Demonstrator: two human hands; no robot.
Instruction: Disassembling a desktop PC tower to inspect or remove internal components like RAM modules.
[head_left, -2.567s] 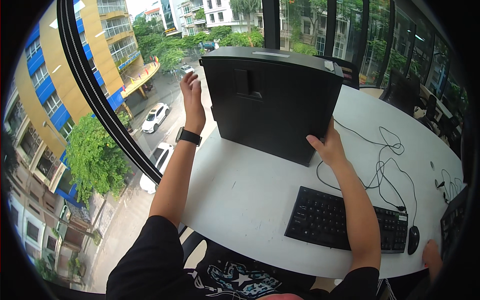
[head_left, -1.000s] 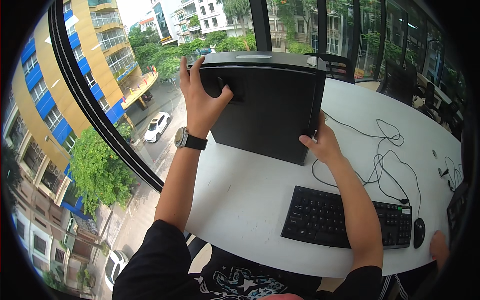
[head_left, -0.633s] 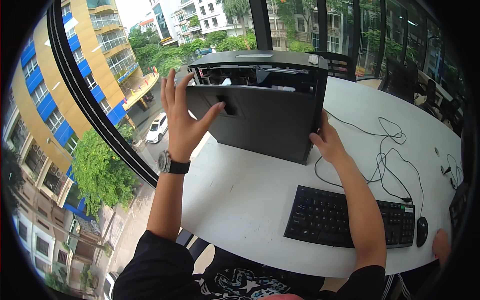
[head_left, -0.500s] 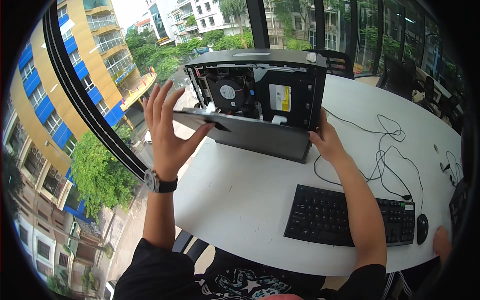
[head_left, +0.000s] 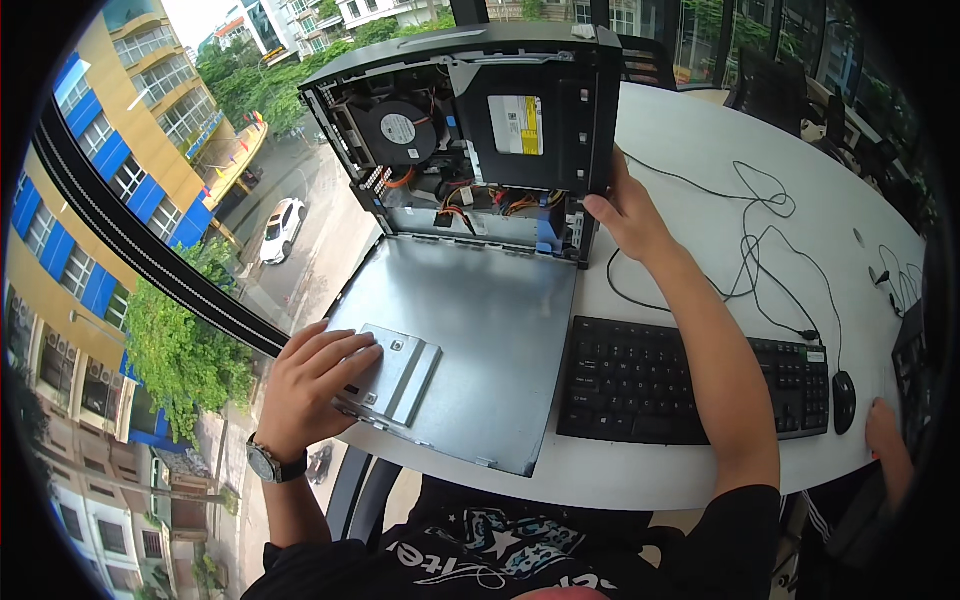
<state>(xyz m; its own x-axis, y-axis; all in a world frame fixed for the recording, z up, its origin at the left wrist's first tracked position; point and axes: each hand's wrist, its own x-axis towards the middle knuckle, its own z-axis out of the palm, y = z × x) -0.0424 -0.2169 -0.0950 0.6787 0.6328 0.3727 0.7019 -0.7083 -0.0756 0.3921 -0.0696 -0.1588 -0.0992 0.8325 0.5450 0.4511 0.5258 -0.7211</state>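
Note:
A black desktop computer case [head_left: 455, 50] stands on edge on the table with its inside showing: a round fan [head_left: 398, 130], a black drive bay with a white and yellow label [head_left: 516, 125], and coloured cables low down. Its silver side panel [head_left: 480, 330] lies with the inner face up, its far edge along the case's bottom. My left hand [head_left: 315, 380] is closed on the panel's near left corner, fingers over the raised metal plate [head_left: 405, 380], thumb hidden. At the case's right side, my right hand [head_left: 630, 215] grips the edge, thumb in front, fingers partly hidden behind.
A black keyboard [head_left: 630, 385] sits right of the panel on the white table [head_left: 680, 130], with a mouse [head_left: 844, 400] beside it. Loose cables [head_left: 745, 245] trail behind them. Another person's hand [head_left: 884, 428] rests at the right edge. Windows line the left.
The side panel has swung down toward me from a raised tilt, uncovering the case's lower inside. My left hand came down from upright, spread fingers onto the panel; my right hand stays on the case.

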